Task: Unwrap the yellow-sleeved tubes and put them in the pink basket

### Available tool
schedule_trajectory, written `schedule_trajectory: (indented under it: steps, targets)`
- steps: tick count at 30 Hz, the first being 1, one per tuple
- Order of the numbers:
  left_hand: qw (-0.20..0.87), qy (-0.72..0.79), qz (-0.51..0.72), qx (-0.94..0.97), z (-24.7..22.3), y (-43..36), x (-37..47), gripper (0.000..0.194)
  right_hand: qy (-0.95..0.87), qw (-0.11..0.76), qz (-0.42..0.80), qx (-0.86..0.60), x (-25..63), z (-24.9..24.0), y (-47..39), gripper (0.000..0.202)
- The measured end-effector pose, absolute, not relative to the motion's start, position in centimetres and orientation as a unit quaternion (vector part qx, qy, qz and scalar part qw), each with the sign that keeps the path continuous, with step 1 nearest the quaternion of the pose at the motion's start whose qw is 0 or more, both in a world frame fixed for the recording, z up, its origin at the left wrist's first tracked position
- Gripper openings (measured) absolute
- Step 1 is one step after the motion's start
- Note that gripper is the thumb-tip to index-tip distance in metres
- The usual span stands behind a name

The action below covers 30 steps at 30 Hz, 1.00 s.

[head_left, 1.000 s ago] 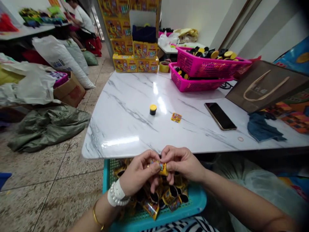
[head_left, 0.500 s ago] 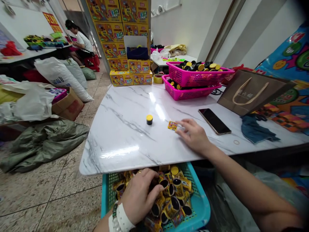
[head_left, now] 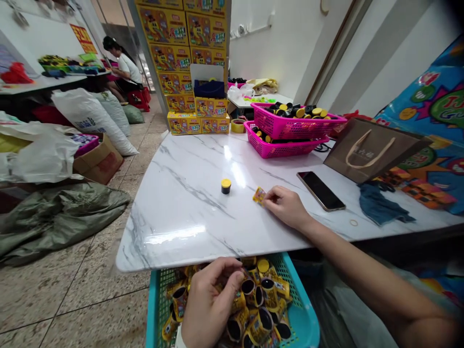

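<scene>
White marbled table (head_left: 174, 203) is our biggest item. Stacked yellow boxes (head_left: 184, 79) stand at the surface's far edge, nr its far L corner. Teal basket (head_left: 306, 314) w/ lots of yellow-wrapped black cups (head_left: 263, 321) sits below the near edge, R of the near L corner. Two pink baskets (head_left: 286, 128), one atop the other, are by the far edge, R of the boxes; brown paper bag (head_left: 369, 150) is further R. Our L hand (head_left: 212, 302) is over the teal basket, fingers bent, thumb nr index; can't tell if they grip anything. Our R hand (head_left: 286, 208) has thumb & fingers pinched on the small yellow label (head_left: 258, 195). Phone (head_left: 321, 190) lies flat btwn R hand & bag. Yellow-capped cup (head_left: 225, 186) stands upright mid-surface. Label's R of cup, approx. halfway btwn far & near edges.
</scene>
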<state>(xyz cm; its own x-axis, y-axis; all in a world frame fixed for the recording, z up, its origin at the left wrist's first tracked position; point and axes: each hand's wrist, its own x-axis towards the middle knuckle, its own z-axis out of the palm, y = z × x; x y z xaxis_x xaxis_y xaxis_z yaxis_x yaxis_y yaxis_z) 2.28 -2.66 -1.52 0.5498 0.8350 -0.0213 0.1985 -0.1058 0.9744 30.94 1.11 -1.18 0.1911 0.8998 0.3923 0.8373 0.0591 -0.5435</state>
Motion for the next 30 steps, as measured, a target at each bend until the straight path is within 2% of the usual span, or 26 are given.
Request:
schedule_trajectory:
  steps: [5,8,10,12,14,16,18,22,24,27,30]
  targets:
    - [0.581,0.425,0.34,0.606,-0.5,-1.1,2.9,0.036,-0.707,0.388,0.223,-0.547,25.5,1.8,-2.3,0.011]
    - [0.561,0.429,0.339,0.622,-0.2,0.1,3.1,0.023,-0.738,0.409,0.246,-0.477,23.1,2.6,-2.9,0.014]
    - [0.553,0.429,0.336,0.63,-0.2,0.8,3.0,0.022,-0.717,0.443,0.258,-0.472,22.5,2.7,-2.5,0.013]
    - [0.545,0.414,0.318,0.656,-0.2,1.2,2.7,0.019,-0.703,0.449,0.264,-0.484,22.6,2.6,-1.8,0.026]
    - [0.522,0.388,0.282,0.705,0.1,1.5,2.5,0.016,-0.736,0.407,0.261,-0.474,22.9,2.7,-0.9,0.037]
    - [0.49,0.382,0.265,0.738,0.3,1.7,2.5,0.016,-0.786,0.344,0.251,-0.448,23.0,2.9,-0.2,0.024]
    - [0.482,0.402,0.298,0.719,0.4,1.8,2.7,0.015,-0.793,0.332,0.237,-0.452,22.5,3.1,0.3,0.008]
    - [0.553,0.413,0.349,0.634,0.3,1.7,3.2,0.018,-0.652,0.468,0.258,-0.538,20.8,2.5,0.0,0.006]
    - [0.574,0.402,0.353,0.619,0.3,1.6,3.1,0.016,-0.602,0.501,0.294,-0.548,20.2,2.0,-0.6,0.01]
    - [0.578,0.409,0.354,0.611,0.5,1.6,2.5,0.016,-0.618,0.454,0.323,-0.555,20.3,1.7,-1.4,0.009]
    - [0.542,0.406,0.292,0.675,1.0,1.7,1.8,0.019,-0.663,0.371,0.344,-0.552,21.2,2.1,-1.8,0.009]
